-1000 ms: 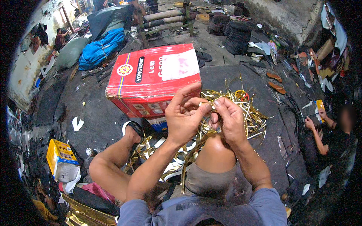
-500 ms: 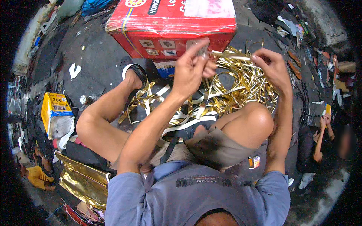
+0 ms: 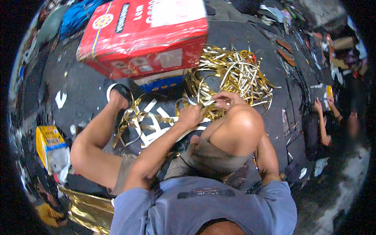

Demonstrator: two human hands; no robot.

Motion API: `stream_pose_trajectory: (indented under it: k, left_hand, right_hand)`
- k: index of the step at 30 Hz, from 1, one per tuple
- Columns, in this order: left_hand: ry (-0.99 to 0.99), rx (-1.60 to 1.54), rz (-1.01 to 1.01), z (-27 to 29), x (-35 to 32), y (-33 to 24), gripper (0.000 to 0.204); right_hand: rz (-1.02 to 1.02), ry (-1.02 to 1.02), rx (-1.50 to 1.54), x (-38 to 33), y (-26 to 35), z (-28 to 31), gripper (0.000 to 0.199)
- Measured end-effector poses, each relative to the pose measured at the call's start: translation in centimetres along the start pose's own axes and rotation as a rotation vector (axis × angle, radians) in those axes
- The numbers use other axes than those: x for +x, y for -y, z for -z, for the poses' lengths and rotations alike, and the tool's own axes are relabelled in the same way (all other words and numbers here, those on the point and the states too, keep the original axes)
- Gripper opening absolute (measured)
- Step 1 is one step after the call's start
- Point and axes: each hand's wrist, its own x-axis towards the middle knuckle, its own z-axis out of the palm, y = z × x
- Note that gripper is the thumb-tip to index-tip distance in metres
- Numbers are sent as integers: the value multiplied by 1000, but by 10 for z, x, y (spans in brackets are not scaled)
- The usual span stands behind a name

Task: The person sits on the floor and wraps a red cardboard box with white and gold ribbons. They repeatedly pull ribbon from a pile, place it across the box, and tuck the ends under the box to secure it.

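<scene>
I sit on dark ground with my knees up. My left hand (image 3: 192,115) is closed on a gold-and-white foil strip (image 3: 197,102) just above my right knee. My right hand (image 3: 226,99) pinches the same strip beside it, fingers curled. A tangled pile of gold foil strips (image 3: 235,74) lies right beyond both hands. More strips, gold on one side and white on the other (image 3: 150,125), trail between my legs toward my left foot.
A large red cardboard box (image 3: 145,35) stands just beyond the pile. A yellow carton (image 3: 49,143) lies at my left. Folded gold foil sheet (image 3: 88,209) rests behind my left hip. Another person (image 3: 333,121) sits at the right, holding something small and yellow.
My hands came down from in front of the box and drew together low over my right knee, both on one strip. The view tilted and shifted.
</scene>
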Motion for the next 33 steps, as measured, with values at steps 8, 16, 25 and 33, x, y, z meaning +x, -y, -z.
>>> stream_pose_trajectory:
  k: [8,16,25,33]
  left_hand:
    - [-189,-260,-45,173,-14,-46,40]
    - [-586,-658,16,293,-121,-69,31]
    - [-455,-1085,33,286,-131,-29,20]
    - [227,-100,-91,263,-168,-37,65]
  right_hand:
    - [349,-4,-28,56,58,-44,49]
    - [111,-53,210,68,-46,-57,21]
    - [143,-549,-430,44,-17,-16,24]
    - [-260,-764,-1187,30,18,125,33]
